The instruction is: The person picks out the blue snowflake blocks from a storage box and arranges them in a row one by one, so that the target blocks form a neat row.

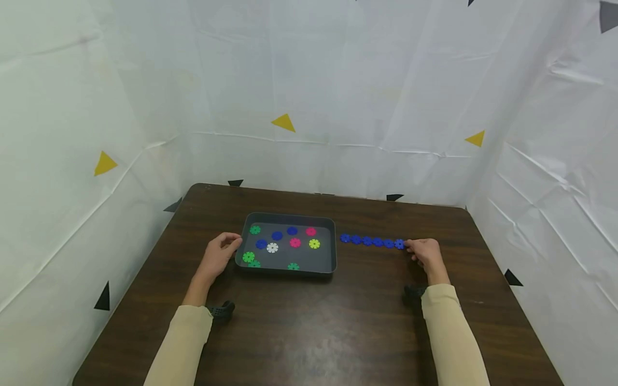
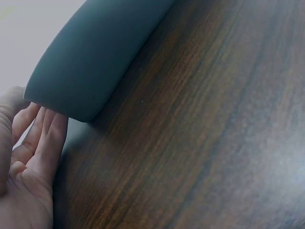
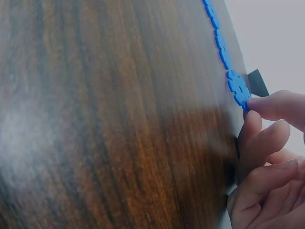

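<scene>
A dark grey rectangular tray [image 1: 314, 261] lies left of centre on the table. My left hand [image 1: 219, 253] grips its left edge, with the thumb at the rim and the fingers against the tray in the left wrist view. To the tray's right runs a straight row of several blue flower-shaped discs [image 1: 367, 241], edge to edge. My right hand [image 1: 426, 253] pinches the rightmost blue disc [image 3: 238, 89] between thumb and index finger. That disc tilts slightly in the right wrist view, and its right edge is hidden by the fingertips.
Inside the tray lie loose flower discs: several green, several blue, pink ones [image 1: 295, 243], a white one [image 1: 272, 247] and a yellow one [image 1: 314, 244]. The brown wooden table [image 1: 328, 332] meets white sheeting [image 1: 338, 80] behind and at both sides.
</scene>
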Demonstrator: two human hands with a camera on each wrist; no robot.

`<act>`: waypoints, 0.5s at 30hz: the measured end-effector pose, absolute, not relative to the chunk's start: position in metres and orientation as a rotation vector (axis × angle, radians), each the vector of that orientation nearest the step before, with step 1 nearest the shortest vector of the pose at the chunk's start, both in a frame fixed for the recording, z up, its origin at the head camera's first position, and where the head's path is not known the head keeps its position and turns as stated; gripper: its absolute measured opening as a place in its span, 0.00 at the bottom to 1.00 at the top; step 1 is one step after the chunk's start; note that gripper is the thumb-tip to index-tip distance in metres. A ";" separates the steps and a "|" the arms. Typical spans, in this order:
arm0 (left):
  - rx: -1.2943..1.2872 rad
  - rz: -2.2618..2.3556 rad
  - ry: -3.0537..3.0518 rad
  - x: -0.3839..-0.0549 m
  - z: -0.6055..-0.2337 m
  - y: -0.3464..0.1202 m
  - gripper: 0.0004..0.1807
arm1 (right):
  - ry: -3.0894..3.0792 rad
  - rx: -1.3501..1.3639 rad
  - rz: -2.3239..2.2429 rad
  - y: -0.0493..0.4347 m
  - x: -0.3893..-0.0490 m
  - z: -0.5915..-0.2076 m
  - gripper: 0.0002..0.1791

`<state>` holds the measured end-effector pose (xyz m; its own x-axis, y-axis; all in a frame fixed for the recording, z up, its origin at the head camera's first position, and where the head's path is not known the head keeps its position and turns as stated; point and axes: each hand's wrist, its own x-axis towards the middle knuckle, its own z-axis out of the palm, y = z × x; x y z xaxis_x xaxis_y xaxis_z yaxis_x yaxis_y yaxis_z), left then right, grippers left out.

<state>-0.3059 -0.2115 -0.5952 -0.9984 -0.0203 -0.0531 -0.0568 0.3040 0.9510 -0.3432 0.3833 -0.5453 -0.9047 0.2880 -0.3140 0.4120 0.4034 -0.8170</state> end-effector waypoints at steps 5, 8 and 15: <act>-0.076 1.839 2.502 -0.304 -0.594 -0.211 0.30 | 2.524 0.638 -1.514 0.382 -0.343 -0.544 0.14; -0.068 1.843 2.509 -0.304 -0.593 -0.211 0.29 | 2.531 0.632 -1.511 0.383 -0.344 -0.545 0.14; -0.063 1.847 2.514 -0.305 -0.593 -0.212 0.29 | 2.541 0.595 -1.557 0.385 -0.343 -0.549 0.16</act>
<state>-0.3047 -0.2115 -0.5934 -0.9990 -0.0197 -0.0408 -0.0448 0.2986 0.9533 -0.3426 0.3852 -0.5488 -0.9182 0.2740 -0.2861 0.3792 0.3996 -0.8346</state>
